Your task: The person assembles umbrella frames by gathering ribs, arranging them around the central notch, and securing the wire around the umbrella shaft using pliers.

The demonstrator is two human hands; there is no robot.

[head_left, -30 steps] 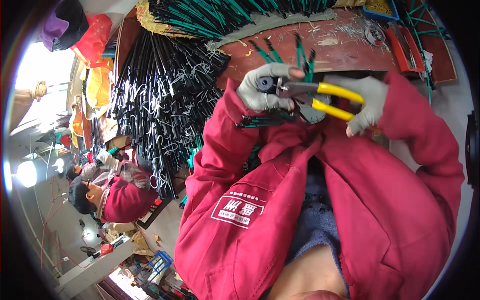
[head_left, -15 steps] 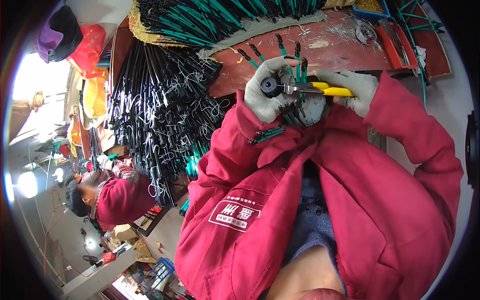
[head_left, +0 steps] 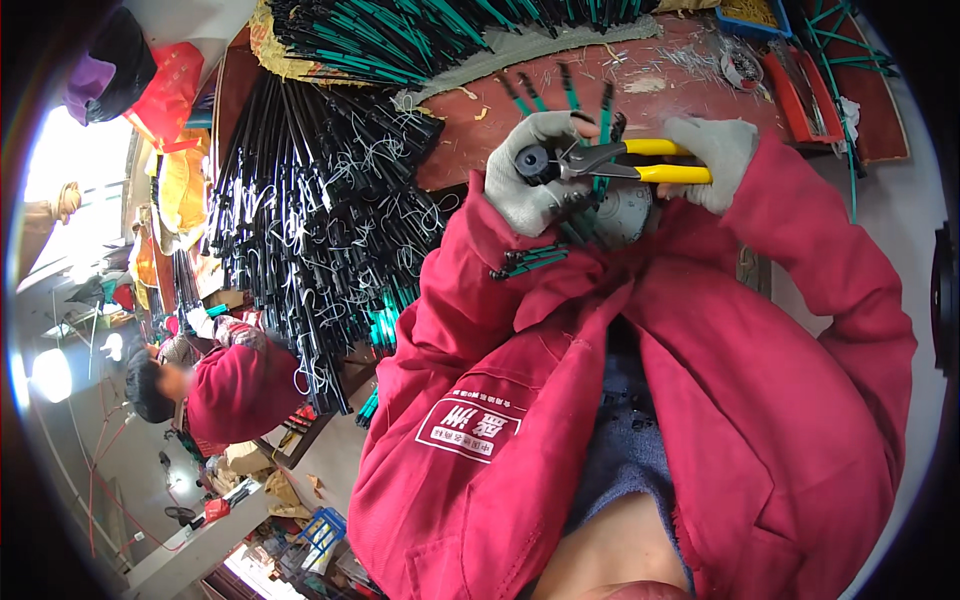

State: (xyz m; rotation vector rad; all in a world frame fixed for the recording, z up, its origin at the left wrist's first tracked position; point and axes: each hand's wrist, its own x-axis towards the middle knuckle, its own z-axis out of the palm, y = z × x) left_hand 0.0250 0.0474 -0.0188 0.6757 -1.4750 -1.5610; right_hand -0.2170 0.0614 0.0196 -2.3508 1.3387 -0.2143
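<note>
My gloved left hand (head_left: 525, 185) is closed around what looks like a folded umbrella frame, with green ribs (head_left: 570, 85) and black tips fanning out past the fingers. A round black end piece (head_left: 537, 165) of it faces up beside the thumb. In my gloved right hand (head_left: 715, 155) are pliers (head_left: 665, 173) with yellow handles, spread apart. Their grey metal jaws lie at the frame, just right of the round end; what sits between the jaws is hard to make out. Below the pliers is a round greyish disc (head_left: 622, 215), partly hidden.
A large heap of black shafts with white cords (head_left: 320, 220) stands at the left. Green and black ribs (head_left: 400, 45) lie along the far side of the reddish table (head_left: 640, 85). A red tray (head_left: 803, 95) and blue box (head_left: 748, 18) are far right. Another person (head_left: 240, 390) works at left.
The pliers' yellow handles have spread from nearly together to wide apart, and my right hand has opened its grip with them. My left hand keeps its hold, shifted slightly.
</note>
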